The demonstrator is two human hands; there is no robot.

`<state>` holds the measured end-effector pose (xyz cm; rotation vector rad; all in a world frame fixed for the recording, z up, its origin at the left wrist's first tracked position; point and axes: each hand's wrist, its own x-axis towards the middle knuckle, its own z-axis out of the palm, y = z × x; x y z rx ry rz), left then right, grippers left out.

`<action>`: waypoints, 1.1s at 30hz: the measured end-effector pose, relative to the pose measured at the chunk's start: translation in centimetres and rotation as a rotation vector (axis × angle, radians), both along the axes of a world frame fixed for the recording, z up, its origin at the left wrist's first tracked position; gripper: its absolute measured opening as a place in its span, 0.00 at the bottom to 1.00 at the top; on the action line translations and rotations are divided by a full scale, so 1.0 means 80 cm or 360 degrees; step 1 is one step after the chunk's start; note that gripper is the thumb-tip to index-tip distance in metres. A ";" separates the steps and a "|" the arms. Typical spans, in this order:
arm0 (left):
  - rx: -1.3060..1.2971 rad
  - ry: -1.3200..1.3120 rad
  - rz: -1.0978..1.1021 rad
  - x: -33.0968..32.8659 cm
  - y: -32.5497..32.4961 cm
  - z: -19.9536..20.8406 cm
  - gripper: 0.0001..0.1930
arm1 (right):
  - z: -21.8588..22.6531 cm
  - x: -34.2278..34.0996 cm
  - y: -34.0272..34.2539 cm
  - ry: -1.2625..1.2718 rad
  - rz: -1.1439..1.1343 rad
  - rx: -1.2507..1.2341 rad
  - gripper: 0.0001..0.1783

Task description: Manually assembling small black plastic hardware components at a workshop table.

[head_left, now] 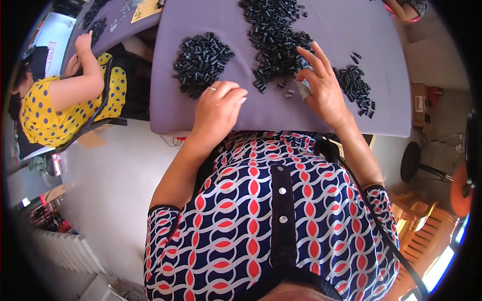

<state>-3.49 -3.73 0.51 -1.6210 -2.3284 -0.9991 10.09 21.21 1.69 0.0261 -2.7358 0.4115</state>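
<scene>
My left hand [217,111] is at the near edge of a loose pile of small black cylindrical parts [203,62]. Its fingers are curled and pressed together, a ring on one; whatever they may hold is hidden. My right hand [325,93] hovers beside the large central heap of black parts [273,37], fingers apart and partly bent. A silvery-grey covering [304,89] shows at its thumb, perhaps a wrap. Just left of it, a few tiny silvery pieces [288,93] lie on the cloth. A smaller group of black parts [355,88] lies to its right.
A purple-grey cloth covers the table [241,118]. Another person in a yellow dotted top [45,110] sits at a second table on the left. A cardboard box [420,105] stands right of my table, with a fan [461,188] and wooden furniture [427,231] nearer.
</scene>
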 end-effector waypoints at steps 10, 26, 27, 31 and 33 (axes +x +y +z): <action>-0.0262 0.0138 -0.0068 0.011 0.066 -0.019 0.06 | -0.003 0.045 -0.021 0.0034 -0.0052 -0.0326 0.20; 0.0308 -0.1804 -0.0228 0.040 0.044 0.002 0.05 | 0.002 0.035 -0.028 0.0161 0.0177 -0.0771 0.12; 0.0270 -0.1873 -0.0225 0.043 0.044 0.004 0.06 | 0.004 0.033 -0.030 0.0160 0.0171 -0.0771 0.12; 0.0186 -0.1907 -0.0196 0.051 0.044 0.005 0.07 | 0.011 0.029 -0.036 0.0214 0.0237 -0.0797 0.12; 0.0162 -0.1877 -0.0199 0.055 0.044 0.009 0.07 | 0.012 0.028 -0.038 0.0216 0.0254 -0.0776 0.12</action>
